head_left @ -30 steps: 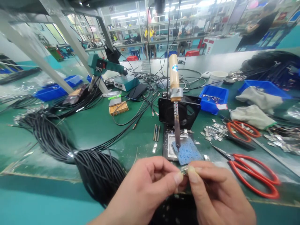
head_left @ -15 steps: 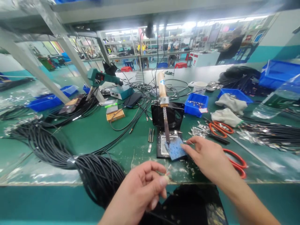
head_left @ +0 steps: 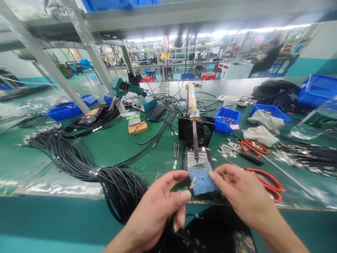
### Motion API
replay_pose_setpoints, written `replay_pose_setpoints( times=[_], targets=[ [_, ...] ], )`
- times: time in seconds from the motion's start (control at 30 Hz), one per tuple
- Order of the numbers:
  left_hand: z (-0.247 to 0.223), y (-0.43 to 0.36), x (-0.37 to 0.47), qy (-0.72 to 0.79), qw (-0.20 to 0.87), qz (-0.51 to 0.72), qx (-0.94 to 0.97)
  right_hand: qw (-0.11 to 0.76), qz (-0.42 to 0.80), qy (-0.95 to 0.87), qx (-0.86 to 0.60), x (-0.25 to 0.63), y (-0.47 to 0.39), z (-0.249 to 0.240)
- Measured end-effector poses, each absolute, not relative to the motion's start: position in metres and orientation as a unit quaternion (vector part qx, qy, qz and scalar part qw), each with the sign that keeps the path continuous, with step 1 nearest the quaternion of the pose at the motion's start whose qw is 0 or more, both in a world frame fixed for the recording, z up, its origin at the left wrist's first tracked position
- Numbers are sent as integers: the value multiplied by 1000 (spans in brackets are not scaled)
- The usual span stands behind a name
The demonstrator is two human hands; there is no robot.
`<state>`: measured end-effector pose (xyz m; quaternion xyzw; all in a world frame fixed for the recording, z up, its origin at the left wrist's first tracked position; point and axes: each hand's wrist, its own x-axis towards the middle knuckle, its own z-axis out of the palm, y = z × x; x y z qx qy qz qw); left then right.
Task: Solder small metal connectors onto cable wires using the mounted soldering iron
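My right hand (head_left: 234, 186) pinches a blue speckled sponge (head_left: 202, 177) at its right edge, thumb in front. The sponge is tilted up toward me, beneath the tip of a soldering iron (head_left: 195, 137) with a wooden handle that points down. A small metal connector piece (head_left: 193, 183) shows against the sponge's left part. Just left of it, my left hand (head_left: 164, 207) has its thumb and index finger apart, with no grip visible between them. A dark cable end shows under its lower fingers; whether they touch it, I cannot make out.
A thick bundle of black cables (head_left: 121, 182) lies at left, hanging over the bench edge. Behind the iron stands a black fan (head_left: 207, 130). Orange-handled scissors (head_left: 273, 181), loose metal pieces (head_left: 229, 149) and a blue bin (head_left: 228, 123) are at right.
The sponge has come toward me with my right hand, off the black stand. My left thumb and index finger have parted from the small connector piece. The view has shifted slightly left.
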<state>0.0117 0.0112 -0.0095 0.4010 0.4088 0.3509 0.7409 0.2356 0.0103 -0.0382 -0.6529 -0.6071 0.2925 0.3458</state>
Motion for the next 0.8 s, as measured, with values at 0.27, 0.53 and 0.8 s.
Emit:
replay_pose_setpoints(
  times=[0.27,0.53,0.8],
  targets=[
    [-7,13,8,417,719,346,435,395,276,-586,-652,210,8,-41],
    [-3,0,0,430,712,309,461,395,237,-598,-656,208,-9,-42],
    [-10,10,4,458,709,304,442,377,205,-615,-662,210,3,-49]
  ],
)
